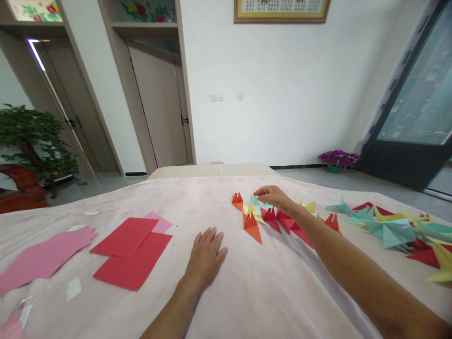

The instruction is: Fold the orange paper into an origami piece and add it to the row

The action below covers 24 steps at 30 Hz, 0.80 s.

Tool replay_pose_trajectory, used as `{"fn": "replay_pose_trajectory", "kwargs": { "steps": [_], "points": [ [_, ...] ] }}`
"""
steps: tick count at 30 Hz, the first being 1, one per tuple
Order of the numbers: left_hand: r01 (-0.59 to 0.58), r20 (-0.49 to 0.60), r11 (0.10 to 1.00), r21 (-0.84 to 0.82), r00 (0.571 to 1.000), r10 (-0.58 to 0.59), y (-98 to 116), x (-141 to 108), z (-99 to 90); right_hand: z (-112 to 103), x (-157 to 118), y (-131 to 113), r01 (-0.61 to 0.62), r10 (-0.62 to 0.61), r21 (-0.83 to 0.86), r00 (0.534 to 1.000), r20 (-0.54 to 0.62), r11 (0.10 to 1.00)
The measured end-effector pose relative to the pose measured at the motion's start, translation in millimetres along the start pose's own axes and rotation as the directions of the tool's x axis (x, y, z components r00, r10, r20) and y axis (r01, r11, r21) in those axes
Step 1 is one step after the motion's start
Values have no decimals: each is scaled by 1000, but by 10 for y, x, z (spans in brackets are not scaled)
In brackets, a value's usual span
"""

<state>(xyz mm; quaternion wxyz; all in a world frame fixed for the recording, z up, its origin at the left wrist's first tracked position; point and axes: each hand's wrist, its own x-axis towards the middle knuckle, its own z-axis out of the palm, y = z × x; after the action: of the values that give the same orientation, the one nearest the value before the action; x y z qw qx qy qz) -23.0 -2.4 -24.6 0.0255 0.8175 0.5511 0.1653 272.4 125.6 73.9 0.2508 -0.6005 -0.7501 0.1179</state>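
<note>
My left hand (206,256) lies flat on the cloth, palm down, with its fingers stretched out and nothing in it. Across the table, my right hand (273,195) has its fingers curled together at the top of a light blue paper crane (254,202); the thumb is mostly hidden. Around that hand stands a cluster of folded cranes: an orange one (238,201) at the far left, another orange one (251,227) in front, and a red one (271,218). My right forearm covers part of the cluster.
Two red paper sheets (132,254) overlap left of my left hand, with pink paper (45,256) farther left. Several more paper cranes (391,230) are heaped at the right. A pale pink flowered cloth (226,301) covers the table. Small white scraps (73,288) lie at the left.
</note>
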Motion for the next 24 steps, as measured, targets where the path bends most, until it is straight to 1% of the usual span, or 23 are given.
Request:
{"fn": "replay_pose_trajectory", "kwargs": {
  "steps": [2,4,8,12,18,21,24],
  "points": [
    [2,0,1000,4,1000,-2,0,0,3,34,-199,38,-3,3,10,998,69,1000],
    [7,6,1000,7,1000,-7,1,3,3,106,-340,50,-7,7,-3,993,115,1000],
    [9,18,1000,15,1000,-9,7,8,-2,293,-459,17,-22,25,-26,988,154,999],
    [7,13,1000,10,1000,-7,11,1,-10,395,-465,-34,-32,36,-26,983,178,999],
    [10,17,1000,1,1000,-10,8,1,-19,303,-412,-117,31,-41,47,976,215,998],
    [3,7,1000,1,1000,-3,10,1,-24,306,-338,-172,63,-75,66,976,202,996],
    [4,6,1000,4,1000,-4,11,-2,-24,402,-229,-211,76,-83,48,983,162,996]
  ]
}}
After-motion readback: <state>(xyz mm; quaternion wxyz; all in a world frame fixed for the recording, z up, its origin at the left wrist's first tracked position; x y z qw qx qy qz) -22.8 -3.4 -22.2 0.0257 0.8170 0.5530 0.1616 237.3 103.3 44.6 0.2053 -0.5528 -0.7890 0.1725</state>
